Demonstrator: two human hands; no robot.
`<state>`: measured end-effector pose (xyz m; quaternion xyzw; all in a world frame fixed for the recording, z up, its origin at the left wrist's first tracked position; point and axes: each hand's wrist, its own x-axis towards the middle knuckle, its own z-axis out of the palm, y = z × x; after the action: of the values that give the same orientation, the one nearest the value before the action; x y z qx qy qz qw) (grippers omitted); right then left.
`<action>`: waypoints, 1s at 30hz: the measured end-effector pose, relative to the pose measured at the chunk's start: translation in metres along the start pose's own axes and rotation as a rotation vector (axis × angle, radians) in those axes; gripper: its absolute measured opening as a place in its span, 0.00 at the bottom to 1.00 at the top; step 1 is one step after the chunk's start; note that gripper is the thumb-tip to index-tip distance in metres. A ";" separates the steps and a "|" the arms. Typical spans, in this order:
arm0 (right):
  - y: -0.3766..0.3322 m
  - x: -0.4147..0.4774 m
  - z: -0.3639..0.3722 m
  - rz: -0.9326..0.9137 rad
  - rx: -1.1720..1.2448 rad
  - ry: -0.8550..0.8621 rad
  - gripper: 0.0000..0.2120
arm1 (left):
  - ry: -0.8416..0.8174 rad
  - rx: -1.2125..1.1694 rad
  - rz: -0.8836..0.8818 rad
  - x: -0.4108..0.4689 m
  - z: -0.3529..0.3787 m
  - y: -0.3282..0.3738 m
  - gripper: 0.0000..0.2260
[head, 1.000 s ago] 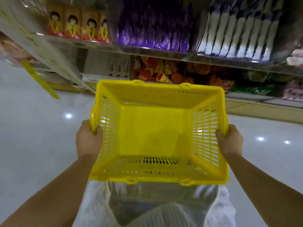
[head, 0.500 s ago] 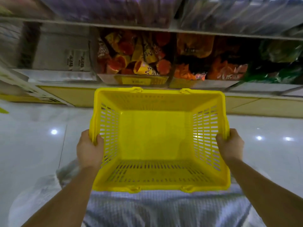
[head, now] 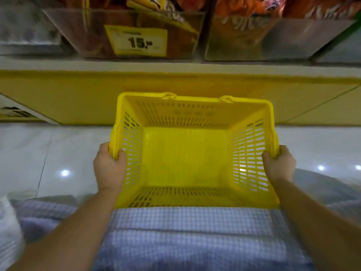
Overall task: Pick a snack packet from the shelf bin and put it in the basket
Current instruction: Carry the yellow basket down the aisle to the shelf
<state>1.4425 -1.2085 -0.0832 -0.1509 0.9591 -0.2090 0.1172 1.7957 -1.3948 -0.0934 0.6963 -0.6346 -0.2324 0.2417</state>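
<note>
The yellow basket [head: 195, 100] is gripped at its side rims, with the left hand [head: 109, 169] curled round one and the right hand [head: 279, 167] round the other. Snack packets [head: 252, 6] are seen in clear shelf bins [head: 82, 32] beyond both hands, well apart from them.

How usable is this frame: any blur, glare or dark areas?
Head view: the shelf bin and snack packets are dim and smeared, though the price tag reads 15; the yellow basket, also head view, is bright and fairly sharp; round glare spots sit on the glossy floor.
</note>
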 end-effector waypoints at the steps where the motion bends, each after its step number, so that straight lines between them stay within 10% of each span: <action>1: 0.002 0.000 0.004 -0.001 0.000 0.012 0.10 | 0.006 -0.007 0.007 -0.001 0.003 -0.003 0.10; 30: 0.029 -0.007 -0.010 -0.193 0.058 0.005 0.29 | -0.137 -0.061 0.042 -0.015 0.010 0.004 0.26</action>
<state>1.4391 -1.1777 -0.0855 -0.2385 0.9339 -0.2475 0.0987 1.7853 -1.3805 -0.0985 0.6578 -0.6566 -0.2936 0.2238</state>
